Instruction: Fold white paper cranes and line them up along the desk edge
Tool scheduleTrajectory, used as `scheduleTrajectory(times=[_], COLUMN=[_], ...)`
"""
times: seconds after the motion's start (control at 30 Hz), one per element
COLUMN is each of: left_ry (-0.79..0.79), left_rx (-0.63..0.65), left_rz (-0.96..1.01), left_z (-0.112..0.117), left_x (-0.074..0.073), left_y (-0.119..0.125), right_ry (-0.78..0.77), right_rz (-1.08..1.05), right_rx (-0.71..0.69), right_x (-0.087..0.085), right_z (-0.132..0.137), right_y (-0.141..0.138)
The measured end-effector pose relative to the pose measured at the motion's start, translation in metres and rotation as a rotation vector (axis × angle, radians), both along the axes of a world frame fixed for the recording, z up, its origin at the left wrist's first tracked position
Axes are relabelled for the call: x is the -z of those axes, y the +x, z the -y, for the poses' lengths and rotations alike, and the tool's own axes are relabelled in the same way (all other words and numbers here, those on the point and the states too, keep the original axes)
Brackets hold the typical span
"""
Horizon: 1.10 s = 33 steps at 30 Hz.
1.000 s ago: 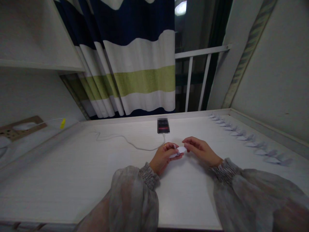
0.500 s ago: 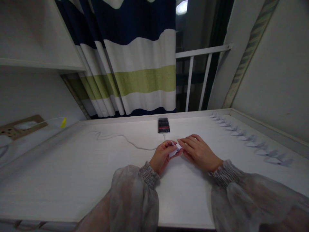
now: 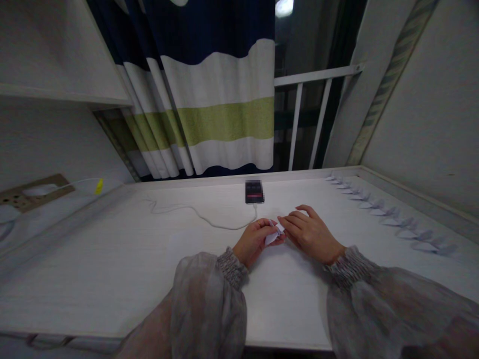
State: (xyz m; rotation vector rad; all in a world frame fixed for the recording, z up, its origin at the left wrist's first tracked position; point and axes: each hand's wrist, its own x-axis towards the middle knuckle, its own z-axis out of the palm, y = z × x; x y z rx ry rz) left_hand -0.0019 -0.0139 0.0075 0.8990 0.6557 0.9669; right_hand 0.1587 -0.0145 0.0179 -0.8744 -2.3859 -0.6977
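Note:
A small folded piece of white paper (image 3: 271, 238) is pinched in my left hand (image 3: 255, 240), above the middle of the white desk. My right hand (image 3: 312, 234) comes in from the right, with thumb and fingertips closed on the paper's upper right part. Its outer fingers are raised and bent. The fingers hide part of the paper, so its full shape cannot be made out. Along the right side of the desk stands a row of several folded white paper cranes (image 3: 389, 214).
A phone (image 3: 255, 192) lies near the desk's back edge, with a white cable (image 3: 209, 222) running left from it. A wooden socket board (image 3: 37, 192) with plugs is at the left wall. Behind the desk hang a striped curtain (image 3: 224, 119) and a white window rail (image 3: 318, 76).
Both hands stay together at the paper. The paper has turned slightly and more of its white surface shows below my left fingers. The head view has shifted a little.

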Motion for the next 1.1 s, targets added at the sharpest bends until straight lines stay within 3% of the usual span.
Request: scheduleTrajectory(times=[0.23,0.57,1.1], left_ry=[-0.006,-0.001,-0.026], left_rx=[0.003,0.015,0.01], left_rz=[-0.006,0.002,-0.012], left_z=[0.001,0.0013,0.0025], left_x=[-0.0011,0.0004,-0.0023], left_y=[0.0001,0.0001,0.0004], right_ry=[-0.096,0.013,-0.134], right_rz=[-0.112,0.063,-0.133], right_rx=[0.013,0.076,0.075], right_x=[0.0008,-0.0046,-0.0004], right_z=[0.0053,0.0052,0.0068], right_y=[-0.0046,-0.0017,-0.0049])
